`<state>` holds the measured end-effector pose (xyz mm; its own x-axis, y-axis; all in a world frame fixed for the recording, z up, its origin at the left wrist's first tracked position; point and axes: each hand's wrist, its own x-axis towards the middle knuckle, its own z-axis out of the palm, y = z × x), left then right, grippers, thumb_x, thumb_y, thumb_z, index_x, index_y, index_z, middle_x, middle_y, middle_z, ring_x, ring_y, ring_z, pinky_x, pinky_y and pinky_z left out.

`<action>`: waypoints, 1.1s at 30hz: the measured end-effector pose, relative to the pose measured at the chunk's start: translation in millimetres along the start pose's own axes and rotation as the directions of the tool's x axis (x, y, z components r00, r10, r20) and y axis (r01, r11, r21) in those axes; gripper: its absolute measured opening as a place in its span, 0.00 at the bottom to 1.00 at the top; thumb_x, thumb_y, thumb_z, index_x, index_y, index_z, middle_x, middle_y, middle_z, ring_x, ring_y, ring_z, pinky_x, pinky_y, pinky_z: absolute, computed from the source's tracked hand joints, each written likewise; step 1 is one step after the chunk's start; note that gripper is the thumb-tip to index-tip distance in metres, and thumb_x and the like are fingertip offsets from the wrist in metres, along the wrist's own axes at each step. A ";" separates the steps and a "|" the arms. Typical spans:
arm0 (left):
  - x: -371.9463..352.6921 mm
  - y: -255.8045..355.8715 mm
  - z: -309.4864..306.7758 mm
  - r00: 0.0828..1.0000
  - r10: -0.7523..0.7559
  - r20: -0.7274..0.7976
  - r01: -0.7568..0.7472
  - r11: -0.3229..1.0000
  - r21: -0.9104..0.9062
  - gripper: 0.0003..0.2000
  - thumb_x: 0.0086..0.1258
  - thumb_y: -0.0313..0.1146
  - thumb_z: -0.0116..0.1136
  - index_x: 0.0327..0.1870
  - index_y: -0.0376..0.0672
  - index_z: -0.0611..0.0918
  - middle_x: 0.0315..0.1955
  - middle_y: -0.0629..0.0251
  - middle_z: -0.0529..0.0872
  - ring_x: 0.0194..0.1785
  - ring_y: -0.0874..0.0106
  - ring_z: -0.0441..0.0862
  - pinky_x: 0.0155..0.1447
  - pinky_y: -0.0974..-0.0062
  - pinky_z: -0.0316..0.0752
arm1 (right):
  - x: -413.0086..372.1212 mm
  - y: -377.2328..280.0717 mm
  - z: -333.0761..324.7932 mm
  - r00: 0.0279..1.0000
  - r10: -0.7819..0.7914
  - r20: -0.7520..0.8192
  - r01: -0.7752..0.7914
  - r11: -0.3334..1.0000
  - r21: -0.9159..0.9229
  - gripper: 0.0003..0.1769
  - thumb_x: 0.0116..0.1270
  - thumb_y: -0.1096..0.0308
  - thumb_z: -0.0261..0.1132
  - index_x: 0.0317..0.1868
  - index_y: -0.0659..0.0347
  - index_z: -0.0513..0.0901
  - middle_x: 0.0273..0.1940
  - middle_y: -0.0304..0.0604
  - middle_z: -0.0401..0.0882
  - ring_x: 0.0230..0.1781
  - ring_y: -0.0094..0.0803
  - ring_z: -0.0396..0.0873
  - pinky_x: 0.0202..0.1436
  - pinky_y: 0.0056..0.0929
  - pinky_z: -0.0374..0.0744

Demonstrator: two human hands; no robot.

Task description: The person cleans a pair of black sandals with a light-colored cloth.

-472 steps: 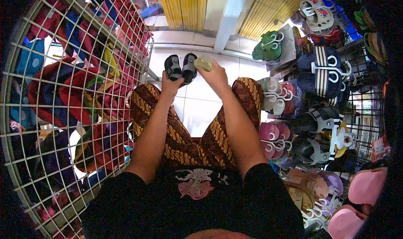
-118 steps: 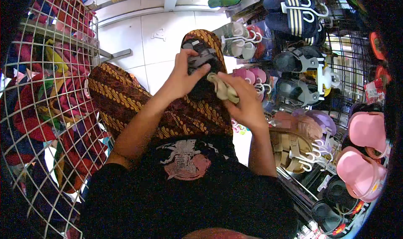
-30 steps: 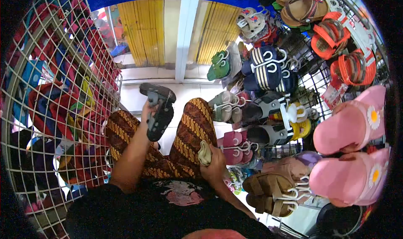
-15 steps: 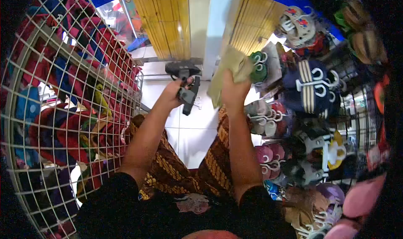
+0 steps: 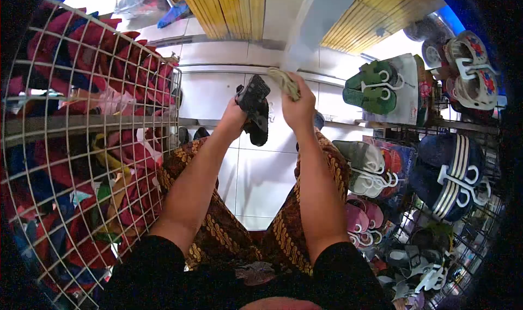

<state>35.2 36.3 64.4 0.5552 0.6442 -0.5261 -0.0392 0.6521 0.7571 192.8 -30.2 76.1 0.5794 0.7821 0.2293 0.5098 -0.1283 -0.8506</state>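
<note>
In front of me, a pair of black sandals (image 5: 254, 100) is gripped in my left hand (image 5: 233, 118), soles and straps partly overlapping. My right hand (image 5: 299, 107) is closed round a bunched khaki cloth (image 5: 285, 83), part of which sticks out past the fingers to the left. Cloth and sandals are close together but apart, both held above the white tiled floor (image 5: 253, 174). The fingers of my left hand are mostly hidden behind the sandals.
A wire mesh rack (image 5: 98, 119) full of red and blue footwear stands close on my left. Green sandals (image 5: 376, 87), navy striped slippers (image 5: 447, 174) and pink slippers (image 5: 364, 215) hang on hangers at my right. Yellow slatted panels (image 5: 223, 10) and a pale post (image 5: 313, 24) are ahead.
The cloth, spread out before, is now bunched smaller in my right hand. The sandals have turned and sit closer together in my left. The view has shifted, with more floor showing.
</note>
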 end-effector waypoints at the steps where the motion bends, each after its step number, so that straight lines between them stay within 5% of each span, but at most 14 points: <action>1: 7.3 -5.7 -8.4 0.998 0.051 0.037 -0.052 0.998 0.028 0.10 0.72 0.38 0.57 0.46 0.42 0.80 0.30 0.67 0.84 0.28 0.74 0.82 0.29 0.75 0.77 | 5.5 -7.7 -3.9 0.988 -0.124 0.088 0.130 0.989 -0.069 0.26 0.61 0.70 0.69 0.61 0.60 0.77 0.52 0.52 0.81 0.51 0.44 0.81 0.56 0.35 0.78; 4: 20.5 -6.6 -10.8 0.999 0.028 0.023 -0.028 1.000 -0.014 0.13 0.71 0.32 0.57 0.54 0.40 0.78 0.38 0.64 0.85 0.36 0.72 0.84 0.38 0.72 0.80 | 12.1 -23.4 -4.1 0.937 -0.194 0.290 0.206 0.979 -0.009 0.30 0.61 0.68 0.70 0.65 0.59 0.74 0.57 0.51 0.78 0.59 0.46 0.76 0.63 0.37 0.73; 5: 25.1 -4.8 -13.4 0.998 0.019 0.052 -0.018 1.000 -0.013 0.14 0.71 0.32 0.56 0.55 0.40 0.77 0.40 0.64 0.85 0.37 0.72 0.84 0.40 0.71 0.81 | 14.9 -24.5 -4.5 0.927 -0.087 0.364 0.057 0.994 0.092 0.34 0.62 0.60 0.70 0.68 0.52 0.72 0.61 0.52 0.74 0.64 0.52 0.70 0.70 0.47 0.64; 7: 35.9 -0.3 -19.1 0.994 0.005 0.112 -0.004 1.000 -0.013 0.16 0.71 0.31 0.56 0.58 0.40 0.76 0.43 0.63 0.85 0.41 0.70 0.84 0.44 0.70 0.81 | 21.6 -19.7 -0.7 0.919 -0.073 0.388 0.028 0.992 0.120 0.34 0.63 0.58 0.69 0.69 0.52 0.71 0.61 0.53 0.74 0.65 0.52 0.70 0.71 0.47 0.63; 10: 40.2 3.0 -8.0 0.993 0.074 0.087 -0.075 0.997 0.007 0.16 0.72 0.30 0.54 0.59 0.41 0.76 0.43 0.63 0.85 0.40 0.70 0.85 0.43 0.70 0.81 | 30.7 -17.0 4.8 0.923 -0.029 0.384 -0.003 0.996 0.084 0.32 0.67 0.49 0.65 0.69 0.48 0.71 0.62 0.52 0.74 0.65 0.51 0.70 0.71 0.49 0.62; 12: 41.9 12.6 0.4 0.999 -0.031 -0.022 0.029 0.996 -0.088 0.10 0.72 0.29 0.49 0.50 0.40 0.80 0.36 0.64 0.86 0.34 0.72 0.83 0.39 0.71 0.79 | 37.4 -16.5 6.7 0.909 0.037 0.414 -0.031 0.999 -0.022 0.31 0.68 0.45 0.63 0.69 0.47 0.72 0.62 0.51 0.75 0.64 0.50 0.71 0.71 0.48 0.64; 15: 47.1 11.9 -5.8 0.994 -0.093 -0.058 0.092 0.996 -0.010 0.10 0.71 0.29 0.46 0.44 0.39 0.82 0.32 0.64 0.86 0.31 0.71 0.82 0.37 0.74 0.77 | 42.2 -15.2 15.3 0.893 0.237 0.382 -0.263 0.965 0.018 0.31 0.70 0.41 0.59 0.67 0.47 0.72 0.57 0.50 0.80 0.60 0.49 0.77 0.66 0.44 0.69; 18: 50.4 8.6 -6.9 0.995 -0.087 -0.044 0.088 0.996 0.025 0.11 0.69 0.28 0.46 0.43 0.38 0.82 0.31 0.64 0.85 0.31 0.72 0.81 0.37 0.75 0.76 | 54.6 -26.4 5.0 0.759 0.543 0.359 -0.533 0.835 -0.137 0.31 0.69 0.38 0.58 0.63 0.48 0.76 0.51 0.51 0.84 0.53 0.49 0.81 0.60 0.41 0.75; 19: 50.5 9.2 -6.6 0.996 -0.084 -0.044 0.084 0.996 0.011 0.11 0.68 0.27 0.46 0.42 0.38 0.82 0.31 0.64 0.85 0.30 0.72 0.81 0.37 0.76 0.76 | 52.8 -13.2 15.3 0.851 0.468 0.238 -0.470 0.881 -0.049 0.32 0.70 0.37 0.56 0.58 0.55 0.81 0.45 0.53 0.85 0.47 0.45 0.83 0.54 0.38 0.77; 22: 54.5 7.8 -11.6 0.999 0.015 -0.031 -0.013 0.996 0.087 0.12 0.68 0.26 0.45 0.45 0.35 0.82 0.31 0.64 0.84 0.30 0.73 0.79 0.38 0.75 0.75 | 53.6 -7.0 14.1 0.735 0.655 0.175 -0.673 0.673 0.308 0.33 0.70 0.39 0.56 0.52 0.64 0.83 0.43 0.54 0.85 0.44 0.40 0.83 0.51 0.37 0.77; 23: 55.3 5.0 -13.1 0.995 0.080 -0.062 -0.074 0.993 0.091 0.13 0.67 0.24 0.45 0.48 0.34 0.81 0.32 0.63 0.84 0.31 0.73 0.78 0.38 0.75 0.76 | 51.3 -1.7 17.1 0.764 0.640 0.079 -0.615 0.685 0.391 0.33 0.71 0.42 0.56 0.49 0.69 0.83 0.41 0.55 0.85 0.42 0.38 0.81 0.50 0.36 0.76; 26: 58.2 -10.1 -22.1 0.977 0.201 -0.075 -0.188 0.970 0.152 0.17 0.66 0.21 0.45 0.54 0.30 0.79 0.35 0.62 0.84 0.34 0.73 0.78 0.40 0.74 0.76 | 44.7 2.1 14.2 0.834 0.537 0.122 -0.550 0.800 0.239 0.32 0.72 0.43 0.55 0.50 0.70 0.82 0.42 0.49 0.84 0.42 0.38 0.82 0.49 0.35 0.77; 29: 58.8 -22.7 -30.1 0.980 0.191 0.054 -0.198 0.941 0.273 0.18 0.67 0.21 0.46 0.57 0.30 0.78 0.36 0.60 0.85 0.35 0.72 0.80 0.41 0.74 0.77 | 38.1 -28.6 3.8 0.867 0.464 0.183 -0.470 0.883 -0.012 0.32 0.72 0.44 0.54 0.47 0.72 0.84 0.42 0.57 0.85 0.43 0.44 0.83 0.51 0.38 0.77; 33: 17.4 4.4 -1.3 0.960 0.172 0.219 -0.258 0.846 0.467 0.16 0.66 0.22 0.50 0.54 0.35 0.80 0.31 0.64 0.84 0.33 0.75 0.79 0.38 0.75 0.76 | 35.1 -23.2 -3.4 0.815 0.567 0.118 -0.564 0.824 -0.061 0.38 0.69 0.38 0.53 0.48 0.72 0.84 0.44 0.62 0.85 0.47 0.52 0.82 0.56 0.41 0.75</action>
<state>43.6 50.9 58.1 0.7087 0.6431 -0.2902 0.2117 0.1986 0.9570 203.4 -1.8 105.4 0.6868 0.6365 -0.3510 0.1317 -0.5839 -0.8011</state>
